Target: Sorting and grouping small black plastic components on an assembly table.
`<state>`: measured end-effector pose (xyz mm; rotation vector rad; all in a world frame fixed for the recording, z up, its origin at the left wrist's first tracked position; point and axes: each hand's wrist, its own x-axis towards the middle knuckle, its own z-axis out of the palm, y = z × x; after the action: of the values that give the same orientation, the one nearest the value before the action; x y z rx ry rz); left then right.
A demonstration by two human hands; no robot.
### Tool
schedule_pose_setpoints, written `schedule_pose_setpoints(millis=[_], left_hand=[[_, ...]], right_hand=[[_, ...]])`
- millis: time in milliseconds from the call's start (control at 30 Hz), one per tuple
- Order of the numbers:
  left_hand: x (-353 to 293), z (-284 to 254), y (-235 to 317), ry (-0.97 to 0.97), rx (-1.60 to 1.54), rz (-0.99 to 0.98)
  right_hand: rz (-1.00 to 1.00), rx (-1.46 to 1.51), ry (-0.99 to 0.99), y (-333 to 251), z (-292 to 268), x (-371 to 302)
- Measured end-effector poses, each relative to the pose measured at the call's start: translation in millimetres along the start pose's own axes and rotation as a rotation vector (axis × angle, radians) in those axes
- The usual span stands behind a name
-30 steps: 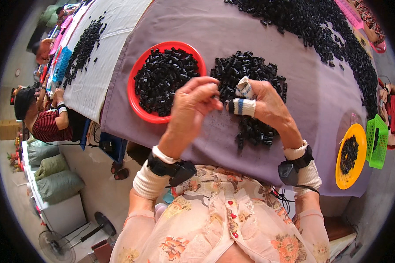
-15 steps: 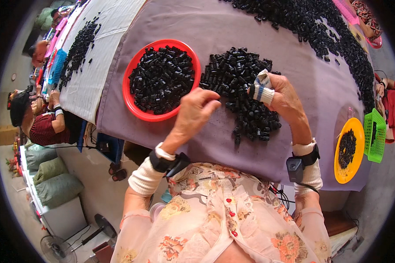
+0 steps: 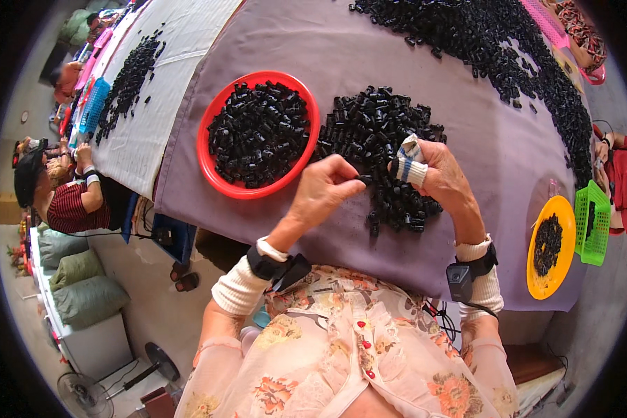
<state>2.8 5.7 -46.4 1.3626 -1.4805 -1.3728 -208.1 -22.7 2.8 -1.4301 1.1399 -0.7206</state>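
Black tubular parts (image 3: 369, 115) heaped right of a red basin (image 3: 247, 193)
Right of the basin, the left hand (image 3: 324, 191) pinches one black part (image 3: 364, 180); farther right, the right hand (image 3: 444, 175), fingers (image 3: 412, 171) wrapped, is narrowed, perhaps around another.

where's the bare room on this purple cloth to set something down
The widest bare purple cloth lies beyond the red basin and the small pile of black parts, short of the big far-right heap. Another free patch lies between the right hand and the yellow plate. Around the small pile it is crowded, with basin and left hand close.
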Motion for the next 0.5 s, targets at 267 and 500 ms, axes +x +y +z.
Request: schedule_pose_setpoints(millis=[267,500], left_hand=[[-6.3,-29.1,40.0,-0.038,-0.903,-0.036],[-9.4,-32.1,52.2,-0.049,-0.914,0.091]], right_hand=[[-0.038,-0.019,-0.080,-24.8,16.7,6.2],[-0.105,0.074,-0.047,-44.0,30.1,8.6]])
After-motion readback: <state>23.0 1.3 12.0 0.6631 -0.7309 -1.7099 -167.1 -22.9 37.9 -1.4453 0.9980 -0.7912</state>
